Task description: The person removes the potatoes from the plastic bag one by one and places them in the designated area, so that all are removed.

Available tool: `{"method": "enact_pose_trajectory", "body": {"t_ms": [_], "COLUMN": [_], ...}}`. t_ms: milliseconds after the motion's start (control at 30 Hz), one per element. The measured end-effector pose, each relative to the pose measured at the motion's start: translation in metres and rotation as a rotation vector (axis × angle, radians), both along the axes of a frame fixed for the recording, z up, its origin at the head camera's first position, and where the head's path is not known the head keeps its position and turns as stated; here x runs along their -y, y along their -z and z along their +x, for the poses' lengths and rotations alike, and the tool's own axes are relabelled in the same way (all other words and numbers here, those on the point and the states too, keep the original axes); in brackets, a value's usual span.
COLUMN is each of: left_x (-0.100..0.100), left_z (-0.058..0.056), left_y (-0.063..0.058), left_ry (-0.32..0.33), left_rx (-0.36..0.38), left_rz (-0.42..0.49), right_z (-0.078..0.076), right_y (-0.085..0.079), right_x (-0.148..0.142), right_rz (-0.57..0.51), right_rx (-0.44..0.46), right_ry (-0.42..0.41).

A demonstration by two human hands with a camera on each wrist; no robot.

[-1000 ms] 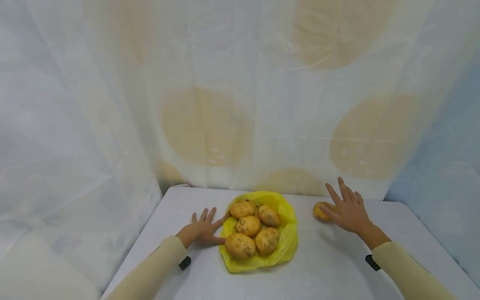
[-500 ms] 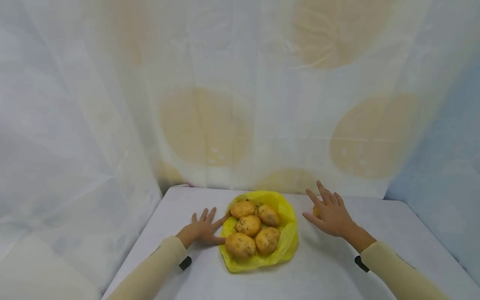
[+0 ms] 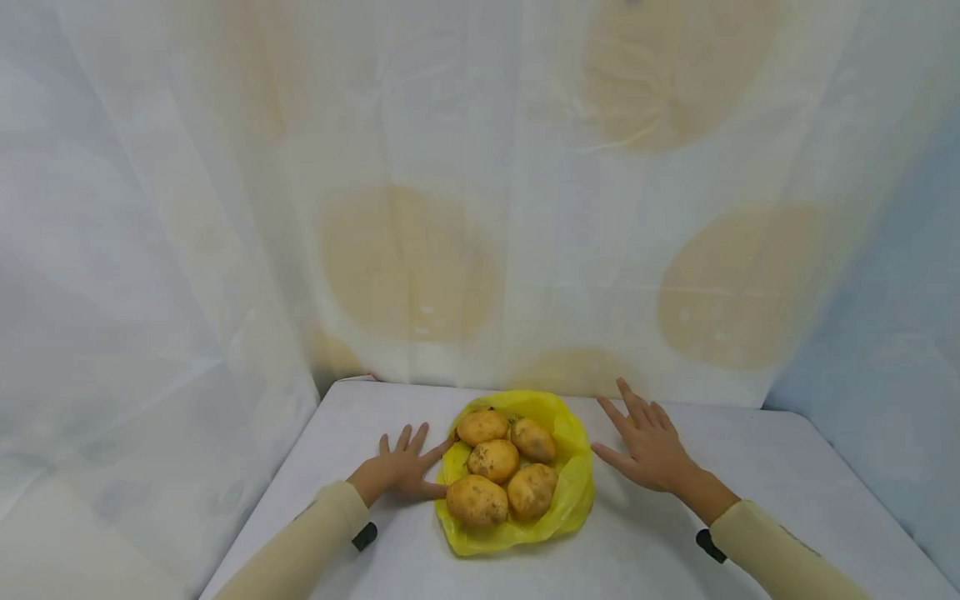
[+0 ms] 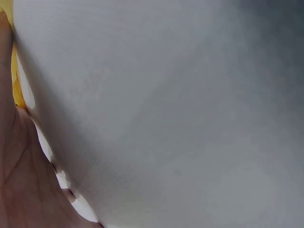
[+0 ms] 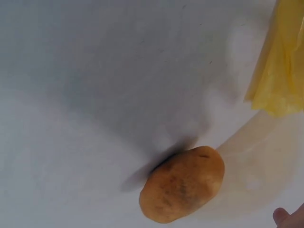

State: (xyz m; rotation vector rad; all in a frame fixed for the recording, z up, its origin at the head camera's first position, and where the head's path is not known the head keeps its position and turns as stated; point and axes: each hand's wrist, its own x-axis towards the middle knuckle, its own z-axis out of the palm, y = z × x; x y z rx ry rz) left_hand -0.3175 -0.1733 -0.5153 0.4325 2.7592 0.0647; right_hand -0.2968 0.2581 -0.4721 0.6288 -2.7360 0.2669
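Note:
Several brown potatoes [image 3: 492, 461] lie in an open yellow plastic bag [image 3: 573, 492] in the middle of the table. My left hand [image 3: 397, 472] is beside the bag's left side, fingers spread, with thumb and forefinger reaching its edge. To the right of the bag, my right hand [image 3: 651, 450] is held with its fingers extended and spread, gripping nothing. One loose potato [image 5: 183, 185] shows on the table in the right wrist view, apart from the visible fingertip [image 5: 281, 216]; in the head view it is hidden behind that hand.
A white-covered table [image 3: 757, 500] carries everything. Pale sheeting with tan circles [image 3: 738, 287] hangs behind its far edge, and more sheeting [image 3: 135, 333] rises along the left side. A bluish sheet [image 3: 885, 350] borders the right.
My right hand has moved left toward the bag, and the loose potato has passed out of sight behind it in the head view. My left hand stays at the bag. The head view has tilted slightly.

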Motion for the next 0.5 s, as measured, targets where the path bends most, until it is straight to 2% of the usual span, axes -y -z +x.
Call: {"method": "enact_pose_trajectory", "body": {"t_ms": [267,500], "left_x": [0.000,-0.002], "left_z": [0.002,0.002], "left_y": [-0.004,-0.006], "left_ry": [-0.002,0.006], "left_rx": [0.000,-0.004], "left_rz": [-0.015,-0.022], "right_z": [0.006,0.006], "right_y": [-0.007,-0.007], "right_x": [0.016,0.031], "right_rz": [-0.007,-0.011], "right_rx": [-0.019,-0.008], "right_ry": [-0.063,-0.109]}}
